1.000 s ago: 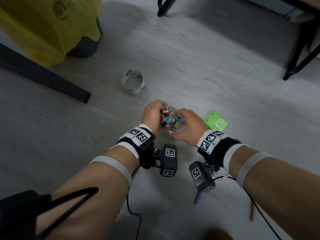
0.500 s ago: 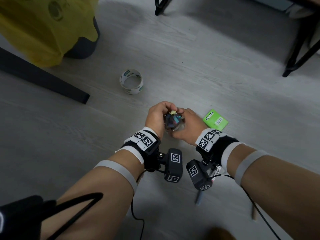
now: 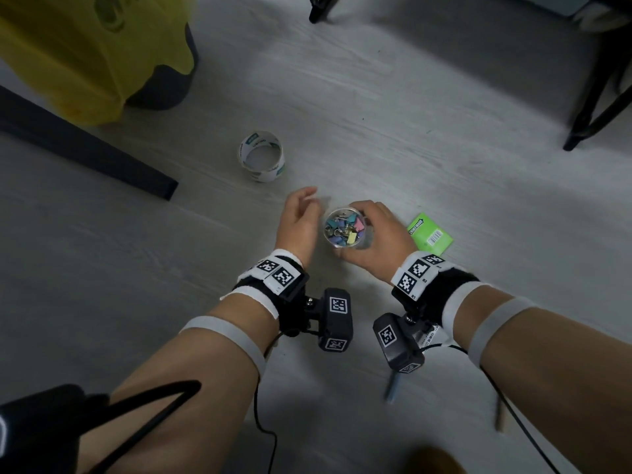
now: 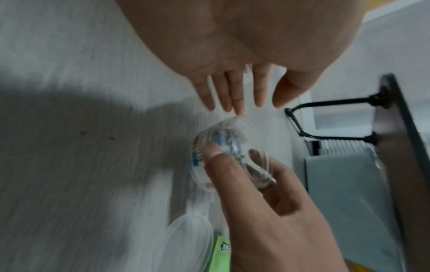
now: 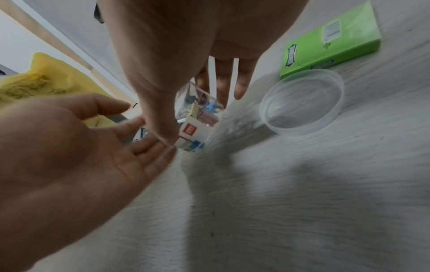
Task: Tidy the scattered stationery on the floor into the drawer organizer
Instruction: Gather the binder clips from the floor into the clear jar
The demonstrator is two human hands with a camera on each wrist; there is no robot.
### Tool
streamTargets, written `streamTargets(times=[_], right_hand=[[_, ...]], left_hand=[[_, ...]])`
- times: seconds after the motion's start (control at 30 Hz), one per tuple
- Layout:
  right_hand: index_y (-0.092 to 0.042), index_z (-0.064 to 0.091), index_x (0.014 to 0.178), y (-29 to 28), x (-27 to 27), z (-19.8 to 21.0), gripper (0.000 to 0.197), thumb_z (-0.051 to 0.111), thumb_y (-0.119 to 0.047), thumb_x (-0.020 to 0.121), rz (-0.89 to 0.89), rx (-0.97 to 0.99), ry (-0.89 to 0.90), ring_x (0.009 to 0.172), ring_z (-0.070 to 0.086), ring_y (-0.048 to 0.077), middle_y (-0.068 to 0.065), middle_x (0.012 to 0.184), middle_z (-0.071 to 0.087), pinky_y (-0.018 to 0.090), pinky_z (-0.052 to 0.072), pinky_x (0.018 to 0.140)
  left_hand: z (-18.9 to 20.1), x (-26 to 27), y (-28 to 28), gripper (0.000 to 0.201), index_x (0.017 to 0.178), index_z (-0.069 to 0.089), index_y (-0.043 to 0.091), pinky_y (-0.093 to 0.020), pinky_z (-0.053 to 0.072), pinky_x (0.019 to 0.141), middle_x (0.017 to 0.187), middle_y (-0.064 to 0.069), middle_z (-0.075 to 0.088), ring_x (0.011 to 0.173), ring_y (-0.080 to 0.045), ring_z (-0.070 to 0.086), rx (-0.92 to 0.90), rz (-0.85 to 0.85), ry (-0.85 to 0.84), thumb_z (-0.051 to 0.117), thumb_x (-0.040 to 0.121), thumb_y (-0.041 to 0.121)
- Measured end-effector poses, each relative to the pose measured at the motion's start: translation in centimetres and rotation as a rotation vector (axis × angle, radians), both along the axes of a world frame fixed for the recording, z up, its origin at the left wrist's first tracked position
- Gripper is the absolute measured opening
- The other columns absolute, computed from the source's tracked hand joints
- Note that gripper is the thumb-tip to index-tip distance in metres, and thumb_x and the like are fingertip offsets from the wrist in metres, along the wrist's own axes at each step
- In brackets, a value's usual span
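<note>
Floor (image 3: 410, 138) carries everything we note. Largest, a tape roll (image 3: 262, 156) lies beyond the hands; a green box (image 3: 430, 235) sits just right of them, a clear lid (image 5: 302, 103) beside it. Our right hand (image 3: 379, 239) grips the open clip tub (image 3: 345, 231); our left hand (image 3: 298, 224) hovers beside it, fingers relaxed, holding nothing.
</note>
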State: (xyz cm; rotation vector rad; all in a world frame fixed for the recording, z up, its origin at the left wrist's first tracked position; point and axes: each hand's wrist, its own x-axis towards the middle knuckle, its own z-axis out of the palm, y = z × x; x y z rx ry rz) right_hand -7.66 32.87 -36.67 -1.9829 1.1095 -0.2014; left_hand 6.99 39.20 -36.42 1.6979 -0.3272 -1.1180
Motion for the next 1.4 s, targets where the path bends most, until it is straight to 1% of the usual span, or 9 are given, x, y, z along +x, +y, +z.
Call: streamTargets(times=[0.1,0.17,0.33,0.43,0.53,0.7,0.83,1.07,1.4], right_hand=[[-0.032,0.050,0.129,0.1,-0.3,0.6,0.076,0.081,-0.053,0.063,0.120,0.002,0.023,0.105,0.055,0.014,-0.006,0.115,0.056,0.031,0.047,0.090],[-0.040,0.042,0.139,-0.1,-1.3,0.3,0.089,0.074,-0.067,0.061,0.193,-0.034,0.129,0.112,0.050,0.016,-0.005,0.120,0.053,0.038,0.045,0.097],[-0.033,0.038,0.142,-0.5,-5.5,-1.3,0.088,0.078,-0.049,0.065,0.269,-0.146,0.552,0.119,0.041,0.026,0.003,0.125,0.041,0.042,0.043,0.098],[-0.027,0.047,0.133,-0.3,-6.3,-1.8,0.068,0.076,-0.029,0.072,0.265,-0.156,0.559,0.117,0.038,0.026,0.005,0.122,0.041,0.039,0.045,0.093],[-0.028,0.052,0.121,-0.5,-5.6,-1.5,0.055,0.073,-0.035,0.071,0.213,-0.167,0.588,0.117,0.042,0.028,0.003,0.120,0.045,0.041,0.043,0.092],[-0.031,0.064,0.120,-1.9,-3.4,1.0,0.044,0.070,-0.045,0.079,-0.161,-0.086,0.087,0.102,0.052,0.018,0.002,0.111,0.046,0.041,0.050,0.094],[-0.025,0.066,0.111,-2.4,-0.6,3.8,0.037,0.075,-0.039,0.079,-0.159,-0.018,-0.238,0.103,0.058,0.012,-0.001,0.117,0.047,0.029,0.052,0.097],[-0.019,0.057,0.086,-3.8,0.2,6.1,0.032,0.079,-0.035,0.068,0.177,-0.134,-0.096,0.104,0.059,0.022,0.004,0.108,0.063,0.042,0.049,0.090],[-0.027,0.051,0.136,-6.8,-1.5,7.5,0.073,0.080,-0.038,0.071,0.526,-0.180,0.177,0.110,0.055,0.018,-0.002,0.120,0.058,0.036,0.046,0.094]], left_hand=[[-0.2,-0.4,1.0,0.044,0.121,0.064,0.023,-0.043,0.056,0.085,0.121,-0.014,0.068,0.107,-0.027,0.068,0.118,-0.060,0.553,0.055,0.090,0.052],[-0.4,-1.0,1.6,0.054,0.121,0.066,0.014,-0.044,0.057,0.082,0.117,-0.015,0.071,0.107,-0.028,0.069,0.155,-0.073,0.706,0.055,0.090,0.057],[-1.2,-0.9,2.2,0.049,0.126,0.061,0.016,-0.038,0.058,0.066,0.120,-0.015,0.068,0.099,-0.030,0.069,0.205,0.107,0.665,0.063,0.089,0.047],[-1.2,-0.7,1.9,0.050,0.126,0.062,0.016,-0.040,0.059,0.068,0.121,-0.015,0.067,0.101,-0.031,0.068,0.203,0.101,0.693,0.065,0.088,0.047],[-1.3,-0.6,1.7,0.053,0.126,0.061,0.012,-0.043,0.059,0.071,0.121,-0.017,0.067,0.105,-0.033,0.067,0.221,0.113,0.725,0.065,0.087,0.047],[-1.1,-0.7,1.5,0.048,0.127,0.062,0.010,-0.044,0.060,0.071,0.123,-0.017,0.067,0.106,-0.032,0.067,0.189,0.135,0.772,0.060,0.092,0.043],[-0.1,-0.8,1.0,0.047,0.122,0.062,0.007,-0.046,0.059,0.081,0.118,-0.018,0.068,0.100,-0.031,0.068,0.162,0.098,0.787,0.057,0.093,0.044],[2.8,-0.4,-1.9,0.058,0.125,0.061,0.013,-0.045,0.057,0.087,0.111,-0.012,0.069,0.101,-0.027,0.067,0.074,0.070,0.738,0.041,0.095,0.059],[4.4,-2.2,-1.8,0.029,0.122,0.062,0.014,-0.044,0.058,0.086,0.123,-0.016,0.067,0.098,-0.025,0.070,0.021,-0.170,0.590,0.062,0.094,0.023]])
